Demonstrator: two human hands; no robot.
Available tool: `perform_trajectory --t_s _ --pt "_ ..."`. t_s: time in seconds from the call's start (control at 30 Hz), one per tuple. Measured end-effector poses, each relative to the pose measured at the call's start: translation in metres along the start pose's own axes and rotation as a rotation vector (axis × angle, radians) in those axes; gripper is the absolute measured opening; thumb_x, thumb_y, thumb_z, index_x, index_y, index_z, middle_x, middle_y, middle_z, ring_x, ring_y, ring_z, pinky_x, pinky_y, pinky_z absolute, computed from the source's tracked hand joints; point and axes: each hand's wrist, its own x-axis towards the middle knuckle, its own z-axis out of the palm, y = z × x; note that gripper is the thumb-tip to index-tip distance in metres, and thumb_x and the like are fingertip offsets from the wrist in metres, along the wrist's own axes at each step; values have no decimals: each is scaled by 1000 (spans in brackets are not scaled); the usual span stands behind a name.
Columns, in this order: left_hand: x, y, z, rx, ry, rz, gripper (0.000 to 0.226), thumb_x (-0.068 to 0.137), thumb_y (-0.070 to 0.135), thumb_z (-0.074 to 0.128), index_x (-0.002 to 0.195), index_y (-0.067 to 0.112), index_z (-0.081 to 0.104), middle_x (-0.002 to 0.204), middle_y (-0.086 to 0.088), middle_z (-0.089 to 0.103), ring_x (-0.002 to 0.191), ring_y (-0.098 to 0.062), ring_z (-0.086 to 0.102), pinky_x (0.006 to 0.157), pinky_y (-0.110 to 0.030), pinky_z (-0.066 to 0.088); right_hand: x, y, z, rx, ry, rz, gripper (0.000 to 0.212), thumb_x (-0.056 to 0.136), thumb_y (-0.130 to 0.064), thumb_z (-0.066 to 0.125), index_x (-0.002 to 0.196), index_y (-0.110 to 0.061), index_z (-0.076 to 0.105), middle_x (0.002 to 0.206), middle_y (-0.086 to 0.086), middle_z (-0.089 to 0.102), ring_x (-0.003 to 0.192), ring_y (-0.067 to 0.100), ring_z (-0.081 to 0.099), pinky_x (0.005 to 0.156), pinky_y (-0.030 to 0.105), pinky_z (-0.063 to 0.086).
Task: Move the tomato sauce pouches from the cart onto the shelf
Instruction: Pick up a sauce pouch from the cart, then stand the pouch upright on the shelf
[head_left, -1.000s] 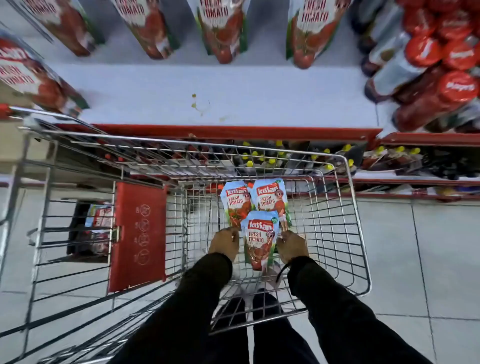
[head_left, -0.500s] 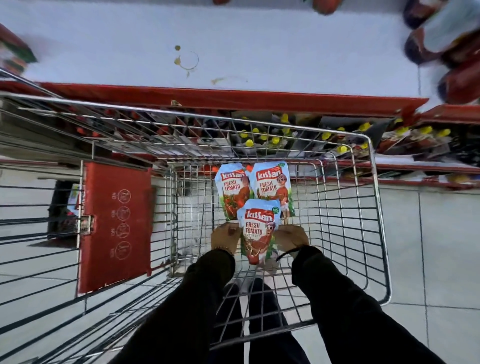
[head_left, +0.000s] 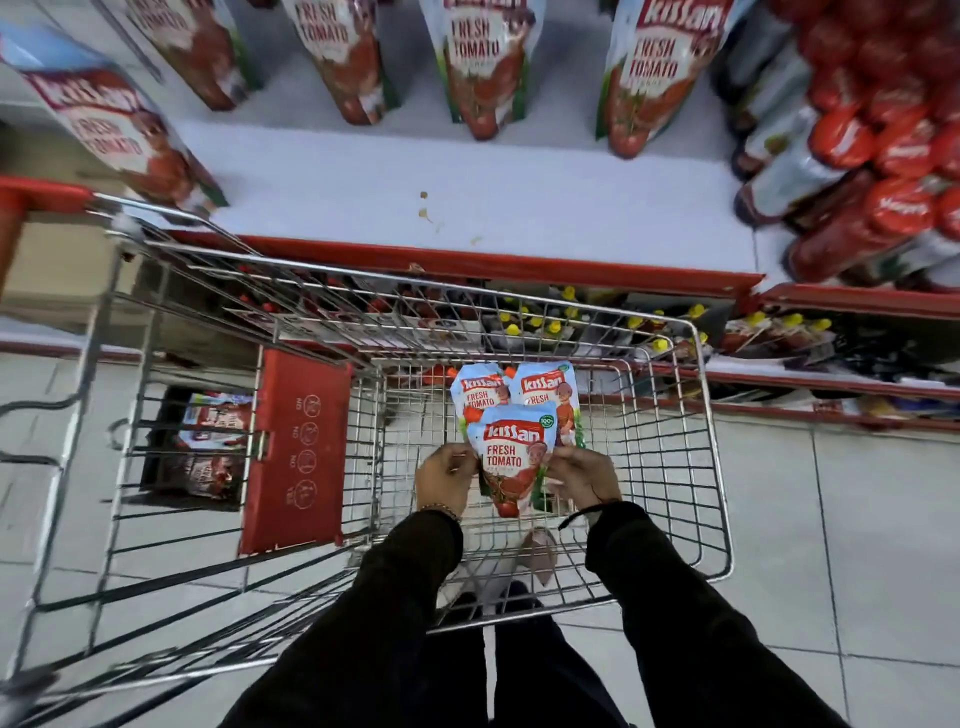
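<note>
Inside the wire cart (head_left: 714, 467) I hold one tomato sauce pouch (head_left: 511, 457) by its two sides: my left hand (head_left: 447, 480) grips its left edge, my right hand (head_left: 584, 475) its right edge. Two more pouches (head_left: 480, 395) lie behind it on the cart's floor, partly covered. The white shelf (head_left: 467, 197) with a red front lip lies beyond the cart. Several matching pouches (head_left: 480, 67) stand along its back.
Red-capped sauce bottles (head_left: 883, 156) crowd the shelf's right end. A red flap (head_left: 296, 452) stands at the cart's left, with a box of packets (head_left: 208, 447) beyond it. Lower shelves hold yellow-capped items (head_left: 571, 317). Tiled floor lies on the right.
The camera tilted down and then back up, so the shelf's standing pouches show again. Both hands have lifted the front pouch slightly, off the two pouches behind it.
</note>
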Motion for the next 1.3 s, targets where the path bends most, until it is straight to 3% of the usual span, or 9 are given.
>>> perform_trajectory --t_s 0.13,0.27,0.37,0.5,0.63,0.7,0.93,1.1,1.3 --pt "-14 32 -34 -55 92 145 10 90 13 60 93 7 68 87 -7 69 81 -22 64 65 -14 49 -41 -38 14 6 5 -255 18 86 5 61 76 -8 66 81 8 69 89 32 65 70 28 58" --pt "-26 59 -71 -157 199 300 10 92 19 59 94 13 67 89 -2 69 82 -19 64 74 -29 50 -77 -80 33 -94 2 -495 2 84 -13 70 84 -15 70 86 3 71 71 11 67 62 29 55" --pt "-28 79 -100 -215 269 380 13 92 19 60 98 10 68 91 -4 71 84 -20 66 76 -29 51 -97 -110 51 -44 -20 -573 9 84 -18 70 92 -14 73 94 -2 74 83 4 70 73 22 58" --pt "-25 111 -140 -294 361 495 7 90 19 62 93 21 68 90 -1 73 84 -14 68 80 -31 55 -115 -152 77 -36 -32 -709 21 84 -14 70 101 -2 72 95 3 73 76 -9 69 68 9 55" --pt "-18 150 -183 -321 438 634 11 89 11 62 96 17 69 84 2 71 72 10 62 71 -9 50 -119 -197 109 -26 -43 -829 26 84 -14 70 106 -1 72 101 7 75 81 -4 70 68 11 56" --pt "-7 170 -203 -315 466 666 11 90 13 61 98 15 69 85 0 72 72 8 63 69 -5 49 -118 -221 124 7 -35 -836 28 82 -17 72 106 -3 72 104 9 75 88 7 73 74 27 62" --pt "47 224 -252 -292 449 643 15 91 10 58 105 7 63 97 -7 68 86 -26 70 84 -35 58 -106 -284 173 49 -37 -877 18 83 -16 71 98 -8 74 100 9 75 91 24 73 70 42 63" --pt "72 228 -255 -226 482 632 15 90 5 59 104 2 62 99 -13 69 85 -28 68 81 -32 57 -85 -291 193 85 -25 -788 17 86 -10 67 101 -3 71 101 10 69 90 27 70 58 30 63" --pt "81 215 -251 -211 471 614 15 90 3 58 104 1 62 94 -7 64 88 -20 63 85 -36 58 -67 -275 196 -40 42 -795 6 82 -20 73 88 -17 74 92 4 74 90 24 72 75 53 61"
